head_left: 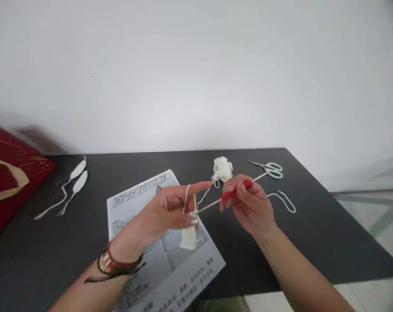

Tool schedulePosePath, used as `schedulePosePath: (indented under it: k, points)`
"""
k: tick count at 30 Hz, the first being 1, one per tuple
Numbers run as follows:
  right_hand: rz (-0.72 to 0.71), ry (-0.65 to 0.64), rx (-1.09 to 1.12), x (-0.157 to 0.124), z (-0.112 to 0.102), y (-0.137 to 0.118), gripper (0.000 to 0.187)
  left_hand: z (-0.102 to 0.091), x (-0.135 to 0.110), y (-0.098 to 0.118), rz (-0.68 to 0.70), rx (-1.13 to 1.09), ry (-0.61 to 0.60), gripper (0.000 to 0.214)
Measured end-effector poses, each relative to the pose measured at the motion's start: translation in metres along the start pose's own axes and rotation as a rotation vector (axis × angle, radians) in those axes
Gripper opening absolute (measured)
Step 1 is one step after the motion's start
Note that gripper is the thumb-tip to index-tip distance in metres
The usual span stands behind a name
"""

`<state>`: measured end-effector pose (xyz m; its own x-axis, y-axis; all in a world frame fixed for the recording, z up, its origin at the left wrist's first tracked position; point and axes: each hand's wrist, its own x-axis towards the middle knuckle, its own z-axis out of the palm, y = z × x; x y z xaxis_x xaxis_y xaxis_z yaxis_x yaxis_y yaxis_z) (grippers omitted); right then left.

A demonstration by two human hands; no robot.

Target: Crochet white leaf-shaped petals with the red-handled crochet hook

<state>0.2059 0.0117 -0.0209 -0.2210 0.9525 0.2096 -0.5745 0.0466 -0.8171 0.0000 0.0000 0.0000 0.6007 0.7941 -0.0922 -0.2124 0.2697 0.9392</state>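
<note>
Two pieces (pixel 80 181) look done; third piece (pixel 188 238) seems kinda unfinished, left hand (pixel 167 209) pinching it, right hand (pixel 252 209) gripping the hook (pixel 229 194).

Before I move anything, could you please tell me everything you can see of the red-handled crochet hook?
The crochet hook has a red handle with thin, silvery, metal-looking shafts showing at both ends. The right hand grips the handle above the dark table. The hook slants in view: one end reaches down-left to the white crocheted piece pinched in the left hand, its tip too small to make out; the other points up-right toward the scissors.
</note>
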Motion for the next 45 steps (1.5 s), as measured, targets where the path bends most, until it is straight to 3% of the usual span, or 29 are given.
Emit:
schedulePosePath:
  k: [28, 45]
  points:
    - [-0.191, -0.039, -0.192, -0.0039, 0.0005, -0.0043, 0.013, -0.0018, 0.0043, 0.0011, -0.024, 0.000, 0.044, 0.056]
    - [-0.182, -0.039, -0.226, -0.0066, 0.0015, -0.0023, 0.011, -0.0012, 0.0048, 0.0011, 0.002, 0.094, 0.067, 0.056]
